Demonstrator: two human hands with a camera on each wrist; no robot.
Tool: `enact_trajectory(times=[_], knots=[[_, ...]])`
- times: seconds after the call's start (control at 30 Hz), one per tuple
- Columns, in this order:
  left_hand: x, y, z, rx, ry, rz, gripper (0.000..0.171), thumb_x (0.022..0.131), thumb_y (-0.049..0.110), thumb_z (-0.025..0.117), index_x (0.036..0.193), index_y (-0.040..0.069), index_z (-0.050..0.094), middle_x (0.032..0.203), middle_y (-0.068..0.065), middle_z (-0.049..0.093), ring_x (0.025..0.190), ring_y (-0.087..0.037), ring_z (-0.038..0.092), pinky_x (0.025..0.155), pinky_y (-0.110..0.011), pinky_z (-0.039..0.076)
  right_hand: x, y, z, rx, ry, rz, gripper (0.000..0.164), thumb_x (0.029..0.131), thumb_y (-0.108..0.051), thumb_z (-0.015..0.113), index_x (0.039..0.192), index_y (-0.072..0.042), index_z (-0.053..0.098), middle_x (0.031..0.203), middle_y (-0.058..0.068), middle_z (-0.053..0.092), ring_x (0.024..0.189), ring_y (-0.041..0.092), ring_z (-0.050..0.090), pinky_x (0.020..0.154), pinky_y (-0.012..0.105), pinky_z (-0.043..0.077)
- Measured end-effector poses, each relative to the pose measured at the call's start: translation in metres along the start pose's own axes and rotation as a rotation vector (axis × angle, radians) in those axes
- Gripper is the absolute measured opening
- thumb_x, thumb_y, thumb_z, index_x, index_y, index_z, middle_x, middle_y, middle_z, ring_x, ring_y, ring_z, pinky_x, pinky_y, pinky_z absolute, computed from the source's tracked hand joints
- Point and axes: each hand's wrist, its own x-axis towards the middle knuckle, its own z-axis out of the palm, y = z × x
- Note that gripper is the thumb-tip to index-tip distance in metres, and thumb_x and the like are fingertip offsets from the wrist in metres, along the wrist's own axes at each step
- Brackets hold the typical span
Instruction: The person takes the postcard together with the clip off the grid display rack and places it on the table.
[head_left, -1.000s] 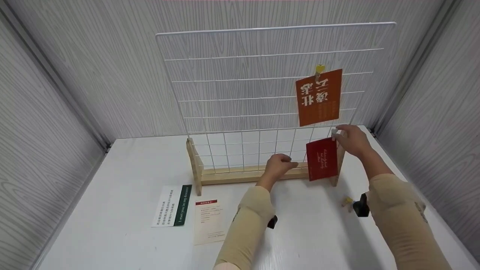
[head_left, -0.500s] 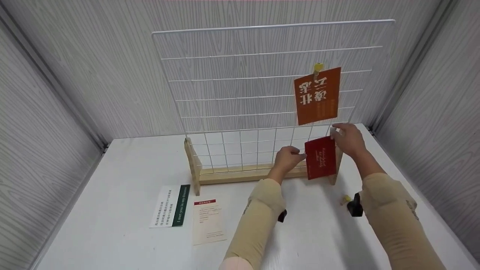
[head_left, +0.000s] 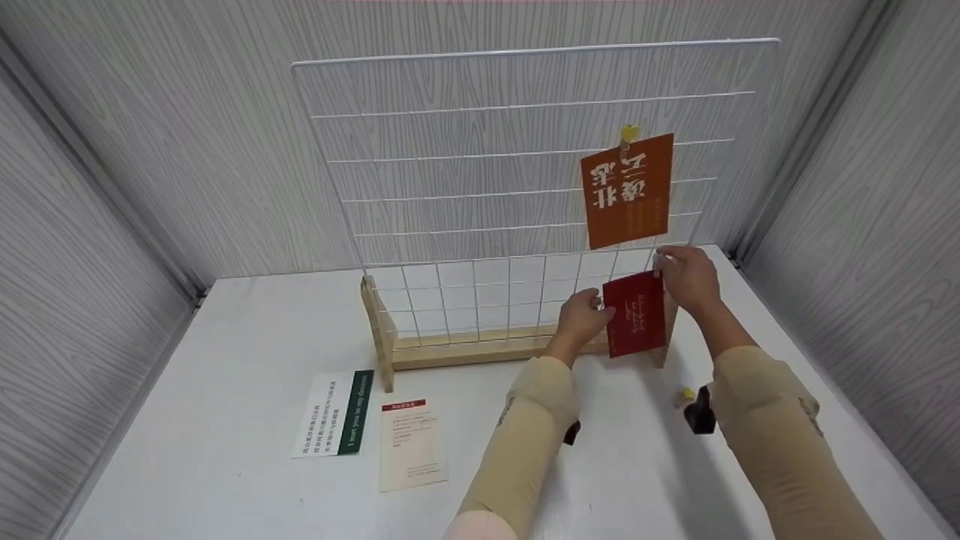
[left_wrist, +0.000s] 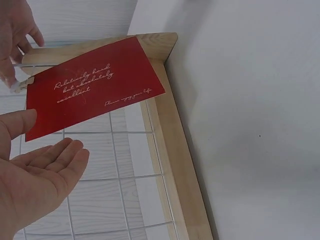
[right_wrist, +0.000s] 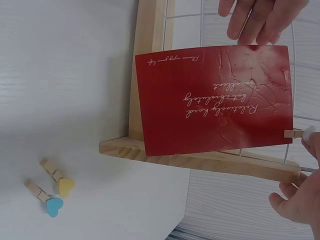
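Observation:
A red card (head_left: pixel 634 313) with white script hangs low at the right side of the white wire grid (head_left: pixel 491 283). My right hand (head_left: pixel 691 282) pinches a small wooden clothespin (right_wrist: pixel 294 133) with a white end, which sits on the card's top right corner. My left hand (head_left: pixel 583 324) is at the card's left edge. Its thumb (left_wrist: pixel 24 122) overlaps the card's front, while the other fingers (left_wrist: pixel 70 160) extend loosely beside that edge, apart from the thumb.
An orange card (head_left: pixel 628 192) hangs above from a yellow heart clothespin (head_left: pixel 628 135). Wooden feet (head_left: pixel 381 334) carry the grid. A green-and-white card (head_left: pixel 332 413) and a cream card (head_left: pixel 413 444) lie on the table at left. Yellow (right_wrist: pixel 57 179) and blue (right_wrist: pixel 45 198) heart clothespins lie at right.
My left hand has moved right and up to the red card's left edge. My right hand stays at the clothespin on its corner. The view has shifted slightly.

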Motion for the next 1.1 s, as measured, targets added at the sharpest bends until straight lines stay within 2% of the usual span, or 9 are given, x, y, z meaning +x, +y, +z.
enact_trajectory(times=[0.13, 0.37, 0.67, 0.8, 1.1], knots=[[0.001, 0.0, 0.005, -0.037, 0.019, 0.036, 0.034, 0.082, 0.01, 0.056, 0.115, 0.001, 0.053, 0.104, -0.008, 0.059, 0.096, -0.014, 0.055, 0.076, -0.021, 0.043, 0.0, 0.0, 0.002, 0.047, 0.018, -0.001, 0.033, 0.091, -0.015, 0.041, 0.114, 0.005, 0.052, 0.12, 0.023, 0.044, 0.115, 0.036, 0.034, 0.094, 0.046, 0.023], [0.002, 0.002, 0.013, 0.013, 0.182, 0.115, 0.017, 0.08, 0.004, 0.056, 0.094, 0.001, 0.064, 0.082, -0.005, 0.063, 0.073, -0.011, 0.057, 0.061, -0.019, 0.044, 0.001, -0.003, 0.003, 0.11, 0.022, 0.073, 0.031, 0.091, -0.014, 0.041, 0.114, 0.002, 0.053, 0.12, 0.019, 0.046, 0.115, 0.032, 0.035, 0.094, 0.045, 0.024], [-0.002, 0.003, 0.019, 0.046, 0.305, 0.16, 0.013, 0.079, 0.005, 0.058, 0.087, 0.001, 0.067, 0.08, -0.005, 0.064, 0.073, -0.013, 0.058, 0.063, -0.019, 0.044, -0.001, -0.005, 0.004, 0.163, 0.033, 0.127, 0.03, 0.09, -0.014, 0.043, 0.113, 0.002, 0.054, 0.12, 0.019, 0.044, 0.115, 0.031, 0.035, 0.094, 0.044, 0.025], [-0.002, 0.003, 0.019, 0.061, 0.326, 0.186, 0.012, 0.078, 0.004, 0.058, 0.084, 0.002, 0.068, 0.079, -0.005, 0.064, 0.073, -0.013, 0.058, 0.063, -0.019, 0.044, 0.001, -0.004, 0.004, 0.173, 0.049, 0.123, 0.027, 0.088, -0.011, 0.045, 0.109, 0.003, 0.056, 0.117, 0.02, 0.046, 0.112, 0.031, 0.038, 0.093, 0.042, 0.027], [-0.001, 0.002, 0.019, 0.05, 0.315, 0.173, 0.013, 0.08, 0.006, 0.057, 0.086, 0.002, 0.068, 0.08, -0.005, 0.065, 0.073, -0.012, 0.059, 0.062, -0.019, 0.045, 0.004, 0.0, 0.008, 0.236, 0.123, 0.093, 0.022, 0.085, -0.006, 0.05, 0.1, 0.007, 0.06, 0.105, 0.019, 0.055, 0.101, 0.026, 0.047, 0.086, 0.036, 0.034]])
